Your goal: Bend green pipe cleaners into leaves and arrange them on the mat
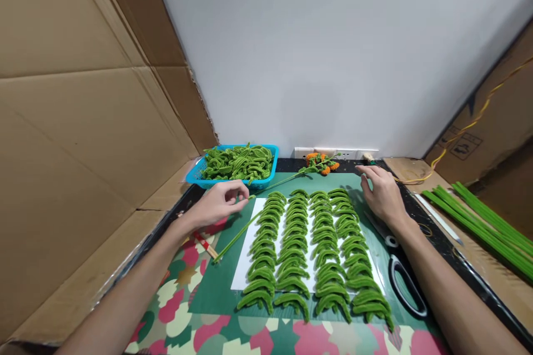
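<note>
Left hand (219, 205) is pinching the top end of a green stem (236, 236) between thumb and fingertips, just in front of the blue basket (195, 176). The stem is running down-left from the pinch to the mat (216, 288), lower end resting near a red-striped stick (205, 245).

Right hand (382, 194) is lying loosely spread, palm down, on the mat at the far right corner of the leaf rows. Holding nothing. Fingertips are pointing toward the orange flower sprig (321, 164) by the wall sockets (333, 153).

Bent leaves (310, 249) are sitting in four columns on a white sheet (242, 274), between the hands. More of them are piled in the basket.

Scissors (402, 274) are lying just right of the sheet, under the right forearm. Straight green sticks (483, 222) are stacked well off to the right.

Judging the step: a stem is being taken up in the left hand, leaves not yet joined to it. Next move probably calls for the right hand to pick one leaf off the nearest column and bring it to the pinched end, left keeping the stem steady.
</note>
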Motion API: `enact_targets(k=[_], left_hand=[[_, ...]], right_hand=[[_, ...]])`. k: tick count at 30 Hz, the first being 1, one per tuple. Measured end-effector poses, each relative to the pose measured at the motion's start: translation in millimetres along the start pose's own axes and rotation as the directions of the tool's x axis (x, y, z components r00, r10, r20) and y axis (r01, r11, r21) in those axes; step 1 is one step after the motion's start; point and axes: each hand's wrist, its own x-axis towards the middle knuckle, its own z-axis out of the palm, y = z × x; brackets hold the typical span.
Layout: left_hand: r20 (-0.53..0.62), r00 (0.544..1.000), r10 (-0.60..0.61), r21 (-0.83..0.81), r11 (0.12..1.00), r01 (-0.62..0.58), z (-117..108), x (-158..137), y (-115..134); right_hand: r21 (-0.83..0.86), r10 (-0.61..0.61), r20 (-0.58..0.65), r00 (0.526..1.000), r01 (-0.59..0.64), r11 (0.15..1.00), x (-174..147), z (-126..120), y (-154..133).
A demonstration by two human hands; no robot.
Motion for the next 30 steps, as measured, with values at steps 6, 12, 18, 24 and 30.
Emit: enact_targets(k=[6, 12, 18, 24, 30], left_hand=[[-0.145, 0.988, -0.045, -0.554, 0.831, -0.043, 21, 10, 36], [-0.022, 0.990, -0.137, -0.812, 0.580, 0.062, 48, 6, 50], [-0.010, 0.969, -0.246, -0.860, 0.497, 0.117, 48, -1, 42], [0.005, 0.956, -0.293, -0.855, 0.494, 0.156, 44, -1, 45], [-0.075, 0.960, -0.270, -0.760, 0.639, 0.120, 43, 5, 40]], right_hand=[[-0.034, -0.226, -0.061, 0.972, 0.224, 0.974, 8, -31, -29], [0.009, -0.440, -0.046, 0.897, 0.441, 0.898, 9, -32, -64], [-0.040, -0.446, 0.006, 0.895, 0.445, 0.894, 7, -19, -64], [-0.062, -0.325, -0.065, 0.943, 0.321, 0.945, 7, -17, -42], [-0.042, -0.084, 0.025, 0.996, 0.085, 0.995, 1, -6, -14]])
